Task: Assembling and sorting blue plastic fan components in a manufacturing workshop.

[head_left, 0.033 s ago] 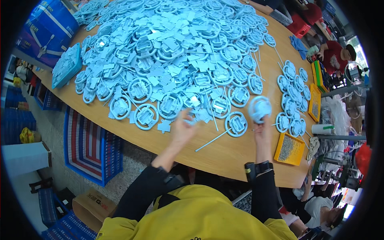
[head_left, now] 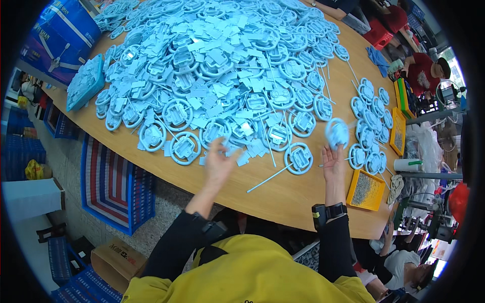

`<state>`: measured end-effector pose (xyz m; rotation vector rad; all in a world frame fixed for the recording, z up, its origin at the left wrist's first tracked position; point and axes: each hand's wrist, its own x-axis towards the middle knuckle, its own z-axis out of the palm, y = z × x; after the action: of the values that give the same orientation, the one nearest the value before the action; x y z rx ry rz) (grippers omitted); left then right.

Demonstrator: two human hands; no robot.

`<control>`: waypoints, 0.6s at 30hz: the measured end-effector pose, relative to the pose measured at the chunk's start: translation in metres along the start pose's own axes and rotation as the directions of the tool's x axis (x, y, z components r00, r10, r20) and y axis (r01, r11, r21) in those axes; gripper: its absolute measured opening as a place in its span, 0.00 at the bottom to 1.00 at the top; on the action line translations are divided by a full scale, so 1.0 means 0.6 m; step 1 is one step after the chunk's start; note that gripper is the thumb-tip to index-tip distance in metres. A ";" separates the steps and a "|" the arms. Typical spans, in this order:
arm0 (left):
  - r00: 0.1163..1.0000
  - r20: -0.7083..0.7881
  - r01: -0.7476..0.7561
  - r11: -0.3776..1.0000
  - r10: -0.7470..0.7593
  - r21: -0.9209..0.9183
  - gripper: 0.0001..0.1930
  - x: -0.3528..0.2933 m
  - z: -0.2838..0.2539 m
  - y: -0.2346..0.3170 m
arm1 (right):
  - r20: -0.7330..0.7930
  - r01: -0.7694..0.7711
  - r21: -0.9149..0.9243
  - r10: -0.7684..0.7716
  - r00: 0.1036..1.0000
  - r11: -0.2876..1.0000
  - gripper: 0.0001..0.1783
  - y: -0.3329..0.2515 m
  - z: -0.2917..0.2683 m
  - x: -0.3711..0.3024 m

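My right hand (head_left: 334, 162) is palm up on the right, its fingers stretched out and apart. A blurred light-blue round, wheel-shaped plastic part (head_left: 337, 133) is at its fingertips; whether they still touch it is unclear. My left hand (head_left: 220, 164) reaches over the near edge of the pile with thumb and fingers apart, partly covering a small flat blue plate (head_left: 202, 160). Between the hands lies a ring-shaped part (head_left: 299, 158) with a thin rod (head_left: 268, 181). Beyond, a large heap of blue rings, plates and rods (head_left: 202, 76) covers the wooden table (head_left: 283, 199).
Several round parts (head_left: 371, 118) are grouped at the right. Yellow trays of small metal pieces (head_left: 378, 203) line the right edge. A blue basin of plates (head_left: 76, 105) and a blue carton (head_left: 63, 40) stand left. A striped crate (head_left: 108, 177) is below. Other people work nearby.
My right hand has moved slightly right and its fingers have opened from the round part, which moved right too. My left hand has shifted left, over the small plate.
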<state>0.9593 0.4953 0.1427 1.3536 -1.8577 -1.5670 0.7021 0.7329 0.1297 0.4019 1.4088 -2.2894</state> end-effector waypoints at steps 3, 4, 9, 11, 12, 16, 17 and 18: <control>0.952 -0.189 0.224 0.969 -0.240 -0.100 0.37 0.042 -0.070 -0.051 | 0.200 0.043 -0.334 0.026 0.979 0.941 0.18 0.055 0.109 -0.016; 0.953 -0.208 0.200 0.974 -0.220 -0.110 0.37 0.053 -0.071 -0.059 | 0.374 0.147 -0.544 0.082 0.924 0.826 0.20 0.077 0.159 -0.029; 0.951 -0.294 0.083 0.994 -0.100 -0.071 0.40 0.108 -0.096 -0.065 | 0.893 0.893 -0.449 -0.005 0.450 0.035 0.23 0.208 0.355 -0.096; 0.941 -0.337 -0.009 0.998 0.030 0.062 0.42 0.104 -0.080 -0.081 | 0.922 0.900 -0.382 -0.029 0.385 -0.208 0.23 0.221 0.372 -0.102; 0.927 -0.371 -0.002 0.991 0.051 0.131 0.44 0.106 -0.030 -0.062 | 0.925 0.869 -0.373 -0.063 0.374 -0.325 0.23 0.222 0.342 -0.050; 0.909 -0.405 0.148 0.983 -0.092 0.108 0.48 0.129 0.005 -0.061 | 0.868 0.834 -0.416 0.116 0.483 -0.363 0.14 0.208 0.325 -0.039; 0.902 -0.409 0.145 0.989 -0.141 -0.021 0.47 0.141 0.005 -0.077 | 0.851 0.837 -0.464 0.116 0.512 -0.291 0.14 0.213 0.318 -0.033; 0.896 -0.396 0.152 0.977 -0.199 -0.147 0.46 0.151 0.012 -0.102 | 0.834 0.839 -0.495 0.148 0.532 -0.227 0.14 0.206 0.325 -0.045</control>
<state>0.9370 0.4290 0.0585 1.6832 -1.4069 -1.3135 0.7816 0.5146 0.1326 -1.5613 2.4063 -0.5467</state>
